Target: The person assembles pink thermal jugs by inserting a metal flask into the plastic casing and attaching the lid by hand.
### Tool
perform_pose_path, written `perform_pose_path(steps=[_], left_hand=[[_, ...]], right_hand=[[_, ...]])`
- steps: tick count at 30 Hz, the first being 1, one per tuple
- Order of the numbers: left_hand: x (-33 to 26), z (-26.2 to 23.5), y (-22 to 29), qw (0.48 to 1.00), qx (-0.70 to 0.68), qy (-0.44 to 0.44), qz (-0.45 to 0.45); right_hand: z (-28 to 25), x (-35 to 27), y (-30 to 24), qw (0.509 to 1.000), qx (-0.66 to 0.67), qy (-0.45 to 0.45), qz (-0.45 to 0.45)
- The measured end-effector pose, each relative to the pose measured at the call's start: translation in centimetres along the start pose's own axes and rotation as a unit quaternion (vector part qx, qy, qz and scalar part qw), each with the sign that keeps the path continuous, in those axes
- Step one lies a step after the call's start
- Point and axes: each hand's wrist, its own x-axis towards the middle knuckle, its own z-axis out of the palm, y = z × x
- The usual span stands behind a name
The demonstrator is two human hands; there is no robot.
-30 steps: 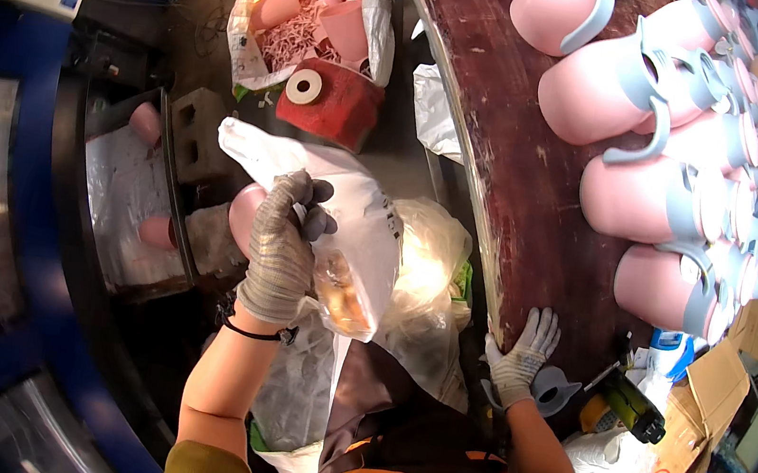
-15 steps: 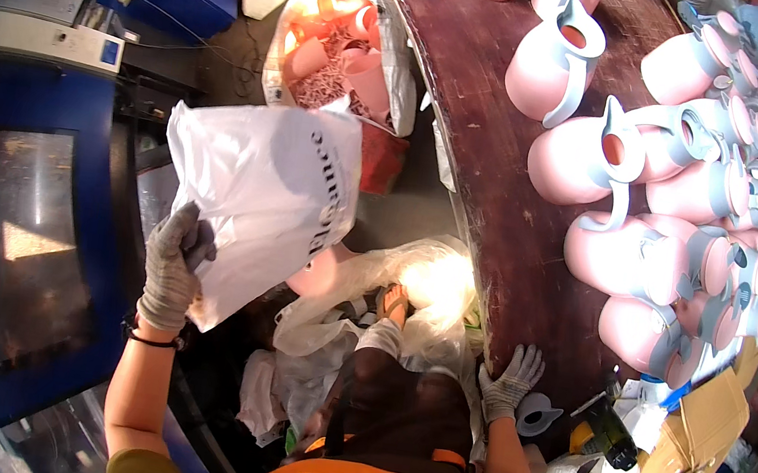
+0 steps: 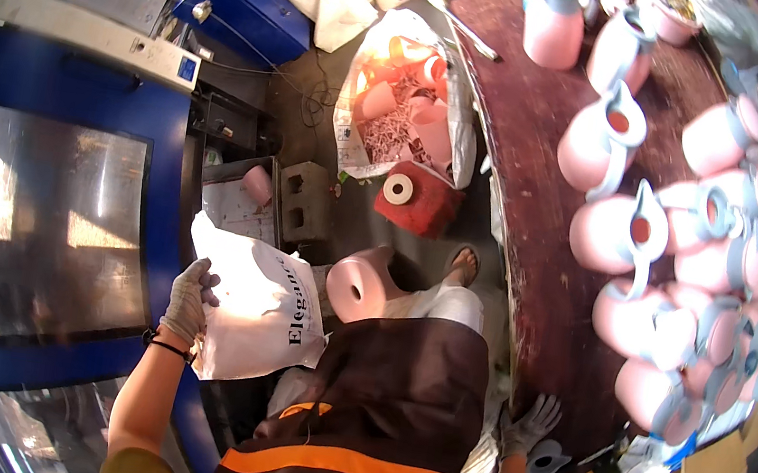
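My left hand, in a pale work glove, is closed on the edge of a white plastic bag with dark lettering. The bag hangs beside my apron, left of my legs. My right hand, also gloved, lies on the near edge of the dark red table, its fingers apart and holding nothing. Just beside it is a grey spouted lid. A hollow pink piece with a dark hole lies right of the bag, near my foot.
Pink jugs with grey tops crowd the table's right side. Ahead on the floor stand a white sack of pink scrap and a red block-like thing bearing a tape roll. A blue machine borders the left.
The bag in my left hand has come lower and nearer to my body. My view has shifted, and the tape roll and pink piece show more fully. My right hand stays on the table edge.
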Motion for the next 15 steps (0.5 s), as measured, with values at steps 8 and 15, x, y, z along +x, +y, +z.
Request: perform_pose_path(steps=[8, 15], left_hand=[[15.8, 3.9, -2.7, 0.974, -0.215, 0.058, -0.04], [23.9, 7.4, 0.4, 0.969, -0.197, 0.147, -0.002]], right_hand=[[-2.1, 2.4, -2.4, 0.998, 0.032, -0.024, 0.041], [-9.4, 16.9, -9.8, 0.9, 0.115, -0.37, 0.199]])
